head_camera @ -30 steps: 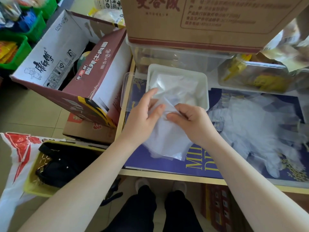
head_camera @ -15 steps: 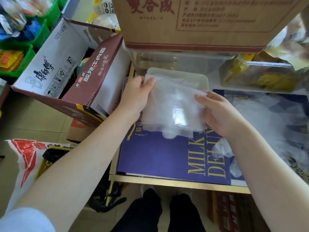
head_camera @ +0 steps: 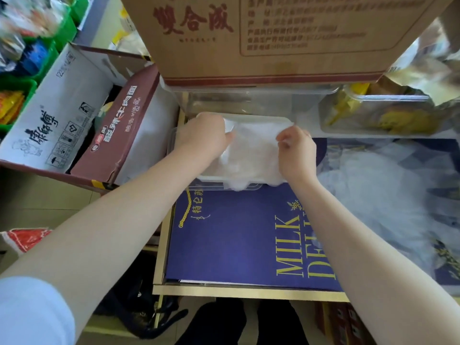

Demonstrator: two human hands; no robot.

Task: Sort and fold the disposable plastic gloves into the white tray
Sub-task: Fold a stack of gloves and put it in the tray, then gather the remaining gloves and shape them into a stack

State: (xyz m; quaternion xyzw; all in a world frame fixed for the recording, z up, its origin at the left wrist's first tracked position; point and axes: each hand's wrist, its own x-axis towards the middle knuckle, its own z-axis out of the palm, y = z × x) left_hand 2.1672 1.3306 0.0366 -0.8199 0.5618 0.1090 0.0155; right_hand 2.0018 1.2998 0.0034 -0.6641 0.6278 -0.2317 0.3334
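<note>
Hands have carried the folded glove forward off the blue milk carton and now lower it into the white tray. The left hand pinches its left edge and the right hand pinches its right edge, with a crumpled bit hanging over the tray's near rim. Judging by this, one glove is nearly stowed, while the loose glove pile to the right awaits folding.

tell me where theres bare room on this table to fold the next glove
Free: the blue cover between the white tray and the table's front gold edge, between the forearms. Crowded: loose gloves heaped to the right, clear containers and cardboard box behind, both hands over the tray.
</note>
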